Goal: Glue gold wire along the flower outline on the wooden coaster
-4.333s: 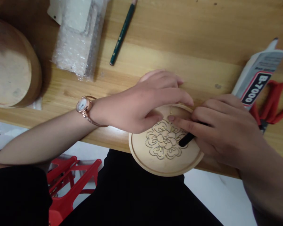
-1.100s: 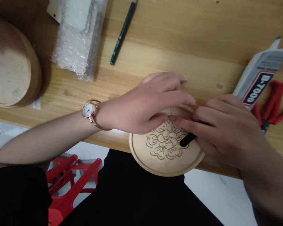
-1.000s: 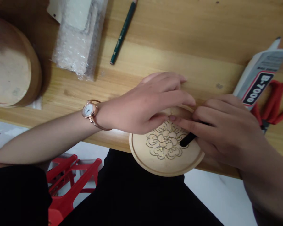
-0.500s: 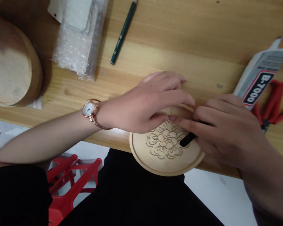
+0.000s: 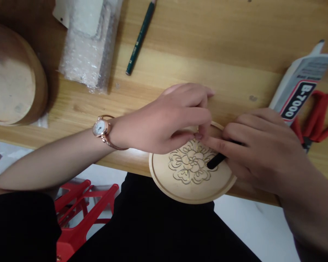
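Observation:
A round wooden disc (image 5: 177,191) with a carved flower (image 5: 190,165) outlined in gold lies at the table's near edge, partly overhanging it. My left hand (image 5: 164,118), with a watch on the wrist, rests on the disc's far side. Its index finger and thumb are pinched on a thin gold wire (image 5: 198,128) just above the flower. My right hand (image 5: 259,145) grips a black tool (image 5: 215,161) whose tip touches the flower's right side. The right index finger lies stretched along the tool, touching my left fingertips.
A B-7000 glue tube (image 5: 299,89) lies over red scissors (image 5: 321,116) at the right. A green pencil (image 5: 138,40) and a bubble-wrapped package (image 5: 84,40) lie at the back. A round wooden block (image 5: 13,80) sits far left. A red stool (image 5: 82,211) stands below the wooden table (image 5: 207,51).
My left index finger has curled down from lying stretched over the disc's rim and now meets the thumb. The right hand and tool have stayed put.

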{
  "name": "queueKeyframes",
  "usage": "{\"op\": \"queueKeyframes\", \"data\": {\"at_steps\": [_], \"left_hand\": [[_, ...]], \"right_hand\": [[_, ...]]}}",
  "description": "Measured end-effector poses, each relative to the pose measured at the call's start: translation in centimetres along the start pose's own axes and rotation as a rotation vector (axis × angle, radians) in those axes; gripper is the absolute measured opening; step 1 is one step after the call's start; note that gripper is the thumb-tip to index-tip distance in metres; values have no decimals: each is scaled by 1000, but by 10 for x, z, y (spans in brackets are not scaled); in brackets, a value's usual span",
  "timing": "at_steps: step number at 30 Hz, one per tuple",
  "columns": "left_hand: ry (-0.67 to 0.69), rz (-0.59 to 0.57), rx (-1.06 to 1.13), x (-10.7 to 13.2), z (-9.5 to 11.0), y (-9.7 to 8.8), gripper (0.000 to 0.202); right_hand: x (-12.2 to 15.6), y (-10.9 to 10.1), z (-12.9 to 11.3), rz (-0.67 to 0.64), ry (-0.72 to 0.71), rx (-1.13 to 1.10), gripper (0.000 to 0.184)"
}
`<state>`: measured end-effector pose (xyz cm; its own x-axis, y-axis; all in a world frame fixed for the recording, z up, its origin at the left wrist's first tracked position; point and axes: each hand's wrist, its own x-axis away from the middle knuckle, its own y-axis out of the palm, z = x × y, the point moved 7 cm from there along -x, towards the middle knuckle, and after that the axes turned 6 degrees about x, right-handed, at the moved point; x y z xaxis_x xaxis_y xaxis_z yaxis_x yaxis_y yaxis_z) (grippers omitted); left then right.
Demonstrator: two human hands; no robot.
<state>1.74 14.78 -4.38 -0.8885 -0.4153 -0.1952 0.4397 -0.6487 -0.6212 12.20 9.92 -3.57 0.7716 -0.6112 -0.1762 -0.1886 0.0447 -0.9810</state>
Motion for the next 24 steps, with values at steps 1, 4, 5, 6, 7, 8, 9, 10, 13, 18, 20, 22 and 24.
{"op": "queueKeyframes", "data": {"at_steps": [1,4,5,6,7,8,9,10,13,18,20,22,24], "left_hand": [[0,1,-4,0,-1,0,14],[3,11,-15,1,-2,0,12],[12,21,-22,1,-1,-1,11],[22,32,-35,1,-1,-2,9],[30,45,-51,2,0,-3,8],[34,52,-67,2,0,-3,7],[34,52,-81,2,0,-3,6],[28,48,-93,2,0,-3,6],[9,32,-105,3,-1,-3,7],[21,35,-105,3,-1,-3,7],[20,32,-122,3,-1,-3,10],[30,32,-137,3,-1,-3,13],[55,41,-137,3,0,-4,14]], "right_hand": [[0,0,0,-3,0,-5,24],[0,0,0,-6,0,-3,24],[0,-1,0,-7,0,2,24],[1,-1,0,-7,1,8,24],[1,-1,0,-6,1,12,25],[1,-1,0,-8,0,14,25],[1,0,1,-13,2,14,25],[1,0,1,-16,4,13,26],[1,0,1,-13,7,6,25],[1,0,2,-15,9,-17,24],[2,1,2,-21,8,-29,24],[3,1,2,-21,5,-38,24],[4,0,2,-21,-1,-43,23]]}}
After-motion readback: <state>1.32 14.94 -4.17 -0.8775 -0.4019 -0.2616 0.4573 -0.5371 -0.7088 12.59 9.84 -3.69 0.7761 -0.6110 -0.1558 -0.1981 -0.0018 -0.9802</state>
